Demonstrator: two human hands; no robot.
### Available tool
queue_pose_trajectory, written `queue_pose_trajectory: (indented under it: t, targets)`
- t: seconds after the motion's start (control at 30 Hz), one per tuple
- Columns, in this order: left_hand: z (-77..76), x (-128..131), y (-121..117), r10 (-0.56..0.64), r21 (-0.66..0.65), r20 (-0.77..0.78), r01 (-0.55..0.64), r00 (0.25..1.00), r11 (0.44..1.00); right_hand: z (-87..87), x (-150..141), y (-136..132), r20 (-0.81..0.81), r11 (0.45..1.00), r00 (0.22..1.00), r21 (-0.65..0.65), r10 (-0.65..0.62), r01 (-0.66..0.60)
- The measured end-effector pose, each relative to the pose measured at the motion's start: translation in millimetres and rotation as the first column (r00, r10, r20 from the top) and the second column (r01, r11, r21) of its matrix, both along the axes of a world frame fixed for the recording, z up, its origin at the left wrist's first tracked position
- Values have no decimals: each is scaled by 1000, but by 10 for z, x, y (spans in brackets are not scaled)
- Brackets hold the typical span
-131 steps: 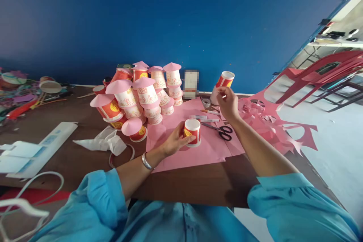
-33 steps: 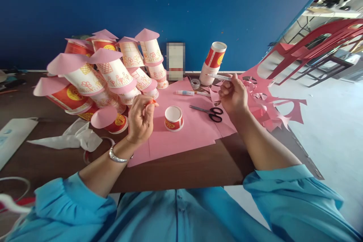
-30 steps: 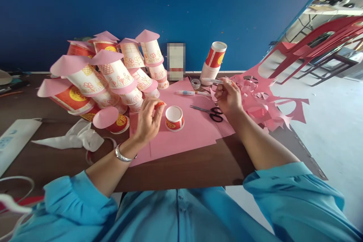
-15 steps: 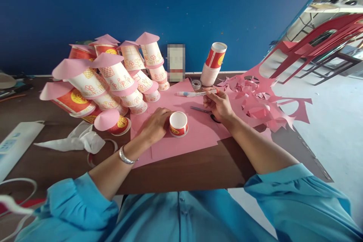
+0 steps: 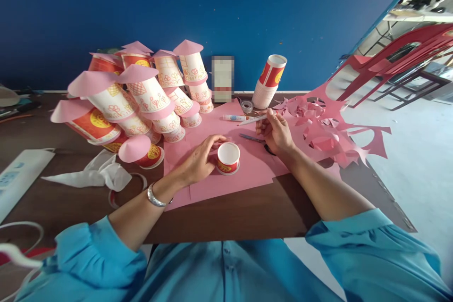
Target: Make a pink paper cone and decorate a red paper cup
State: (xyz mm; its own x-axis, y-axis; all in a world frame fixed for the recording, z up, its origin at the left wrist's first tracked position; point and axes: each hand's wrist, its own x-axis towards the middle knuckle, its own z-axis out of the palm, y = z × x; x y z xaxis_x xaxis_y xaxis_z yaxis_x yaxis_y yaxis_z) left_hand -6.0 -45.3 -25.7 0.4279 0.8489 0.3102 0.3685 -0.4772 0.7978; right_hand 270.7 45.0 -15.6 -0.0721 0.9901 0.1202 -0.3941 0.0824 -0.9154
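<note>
Down from mid-air since the earlier frame, the left hand (image 5: 200, 160) half-opens at the ten o'clock side of the cup (image 5: 228, 166), apparently steadying it upright on the paper (image 5: 247, 177). Pinched shut, the right hand (image 5: 279, 138) angles a pen (image 5: 252, 120) toward nine o'clock, perhaps for control, hiding the handles of the scissors (image 5: 250, 138), an obstacle beneath; towers (image 5: 148, 96) crowd ten o'clock from the cup, scraps (image 5: 325, 139) two.

Blue wall (image 5: 226, 9) behind tabletop (image 5: 198, 224), red chair (image 5: 396, 59) & dark stool (image 5: 421, 75) on pale flr (image 5: 417, 151) at R, crumpled white wrap (image 5: 106, 174) nr flat white item (image 5: 23, 177) w/ blue marks, white cable (image 5: 17, 255) btm L.
</note>
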Motion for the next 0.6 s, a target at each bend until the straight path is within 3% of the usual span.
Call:
queue_pose_trajectory:
  t: [0.23, 0.33, 0.4, 0.5, 0.6]
  targets:
    - [136, 34, -47, -159, -45, -39, 157, 987, 987, 20, 5, 16, 1, 1000, 1000, 12, 9, -9]
    - [133, 79, -70, -149, -195, 33, 153, 988, 969, 28, -12, -14, 24, 998, 997, -7, 70, -70]
    - [119, 105, -87, -91, -331, 192, 152, 977, 931, 42, -28, -43, 29, 995, 994, -20, 102, -101]
    - [95, 115, -95, 56, -460, 530, 232, 846, 857, 82, -55, -93, 3, 996, 996, -16, 93, -93]
    - [73, 105, -78, 181, -510, 681, 283, 710, 812, 135, -84, -150, -14, 997, 997, 9, 76, -76]
